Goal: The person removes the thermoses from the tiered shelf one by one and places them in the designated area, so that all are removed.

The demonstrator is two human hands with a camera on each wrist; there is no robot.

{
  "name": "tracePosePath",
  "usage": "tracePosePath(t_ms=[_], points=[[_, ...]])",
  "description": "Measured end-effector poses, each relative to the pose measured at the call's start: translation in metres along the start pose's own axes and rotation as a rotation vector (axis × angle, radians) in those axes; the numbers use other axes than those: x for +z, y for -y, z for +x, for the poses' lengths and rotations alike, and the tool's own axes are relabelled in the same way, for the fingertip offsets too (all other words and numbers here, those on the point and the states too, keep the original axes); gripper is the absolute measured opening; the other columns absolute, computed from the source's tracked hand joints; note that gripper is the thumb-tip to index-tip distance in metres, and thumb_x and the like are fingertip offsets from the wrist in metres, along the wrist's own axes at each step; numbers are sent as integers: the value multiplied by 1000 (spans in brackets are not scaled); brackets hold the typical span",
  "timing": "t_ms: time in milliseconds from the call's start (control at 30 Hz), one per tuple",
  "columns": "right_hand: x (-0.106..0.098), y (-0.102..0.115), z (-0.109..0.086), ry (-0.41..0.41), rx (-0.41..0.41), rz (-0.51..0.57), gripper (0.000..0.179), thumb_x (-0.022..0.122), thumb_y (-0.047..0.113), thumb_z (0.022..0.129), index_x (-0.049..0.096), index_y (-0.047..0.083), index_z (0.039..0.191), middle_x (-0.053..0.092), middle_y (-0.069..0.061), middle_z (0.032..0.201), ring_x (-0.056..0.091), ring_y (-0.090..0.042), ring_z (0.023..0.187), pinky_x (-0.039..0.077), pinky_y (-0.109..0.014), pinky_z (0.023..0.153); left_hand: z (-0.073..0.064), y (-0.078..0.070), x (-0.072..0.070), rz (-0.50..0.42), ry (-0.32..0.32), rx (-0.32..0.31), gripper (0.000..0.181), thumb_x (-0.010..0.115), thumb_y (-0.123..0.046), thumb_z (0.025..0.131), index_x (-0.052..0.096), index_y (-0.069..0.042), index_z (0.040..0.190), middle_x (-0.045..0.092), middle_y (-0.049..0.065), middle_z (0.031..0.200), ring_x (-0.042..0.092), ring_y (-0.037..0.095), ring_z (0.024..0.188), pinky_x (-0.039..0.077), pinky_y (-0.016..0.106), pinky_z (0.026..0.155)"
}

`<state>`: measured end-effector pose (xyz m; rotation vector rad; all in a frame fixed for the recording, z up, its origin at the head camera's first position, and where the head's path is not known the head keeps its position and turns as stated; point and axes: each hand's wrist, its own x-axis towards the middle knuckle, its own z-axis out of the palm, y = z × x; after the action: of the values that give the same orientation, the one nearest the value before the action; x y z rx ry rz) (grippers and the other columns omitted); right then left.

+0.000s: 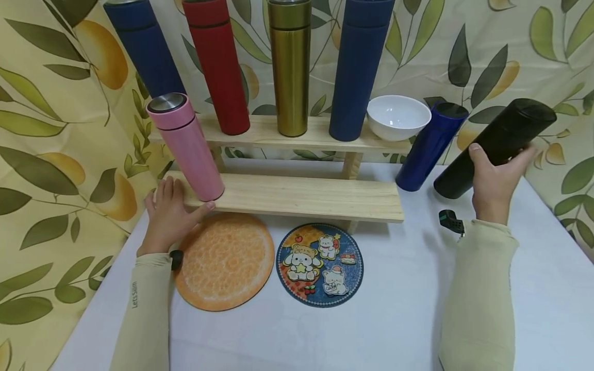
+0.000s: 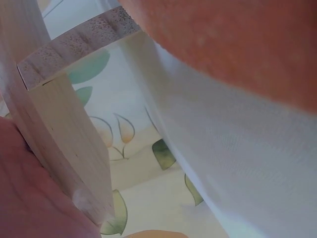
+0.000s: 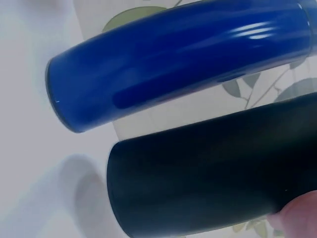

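Note:
At the right, my right hand (image 1: 497, 185) grips a black thermos bottle (image 1: 492, 149) low on its body, thumb on one side and fingers partly hidden behind it. Close to its left stands a glossy blue bottle (image 1: 429, 149); both bottles fill much of the right wrist view, the black one (image 3: 208, 173) nearer the hand. My left hand (image 1: 169, 214) holds the left end of the lower board of a two-tier wooden rack (image 1: 306, 198), thumb along the front edge. Beside that thumb, a pink thermos (image 1: 187, 149) stands on the board. The left wrist view shows the board's end (image 2: 79, 47) between parts of the hand.
The upper board (image 1: 260, 126) carries a navy bottle (image 1: 148, 51), a red one (image 1: 220, 72), a gold one (image 1: 291, 77), another blue one (image 1: 359, 72) and a white bowl (image 1: 399, 118). In front lie an orange round mat (image 1: 225, 263) and a cartoon-printed round mat (image 1: 290, 239).

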<state>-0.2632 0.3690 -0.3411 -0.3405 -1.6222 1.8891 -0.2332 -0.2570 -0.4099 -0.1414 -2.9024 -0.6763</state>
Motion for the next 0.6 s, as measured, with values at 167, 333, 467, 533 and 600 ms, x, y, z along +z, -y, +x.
tracePosePath(t_ms=[167, 333, 467, 533, 600], points=[[2, -5, 2, -35, 9, 8, 84, 77, 4, 97, 28, 28, 161, 35, 6, 164, 34, -13, 149, 22, -35, 125, 0, 1, -1, -3, -4, 3, 119, 63, -74, 95, 18, 11, 165, 10, 36, 172, 6, 50, 160, -5, 74, 118], [3, -12, 2, -44, 30, -1, 82, 79, 3, 97, 32, 28, 160, 37, 6, 163, 37, -14, 148, 23, -35, 125, 1, 1, 0, -6, -10, 10, 119, 63, -74, 95, 19, 12, 164, 11, 36, 171, 7, 50, 160, -5, 74, 118], [2, -21, 4, -50, 42, -48, 82, 80, 7, 96, 34, 29, 160, 38, 6, 163, 36, -14, 149, 20, -38, 126, 1, 2, 1, -3, -1, 5, 121, 62, -75, 94, 18, 12, 165, 10, 36, 172, 6, 50, 160, -6, 74, 118], [2, -24, 5, -46, 47, -77, 80, 81, 10, 96, 35, 30, 159, 38, 7, 163, 37, -14, 149, 18, -39, 126, 1, 2, 0, -4, 1, 3, 121, 62, -75, 94, 17, 12, 165, 9, 36, 172, 5, 50, 160, -6, 74, 118], [2, -26, 7, -30, 49, -94, 78, 81, 11, 96, 37, 29, 159, 39, 6, 163, 38, -14, 148, 19, -38, 126, 1, 2, 0, -6, -1, 1, 121, 61, -76, 95, 16, 12, 165, 9, 36, 172, 5, 50, 160, -7, 73, 118]])
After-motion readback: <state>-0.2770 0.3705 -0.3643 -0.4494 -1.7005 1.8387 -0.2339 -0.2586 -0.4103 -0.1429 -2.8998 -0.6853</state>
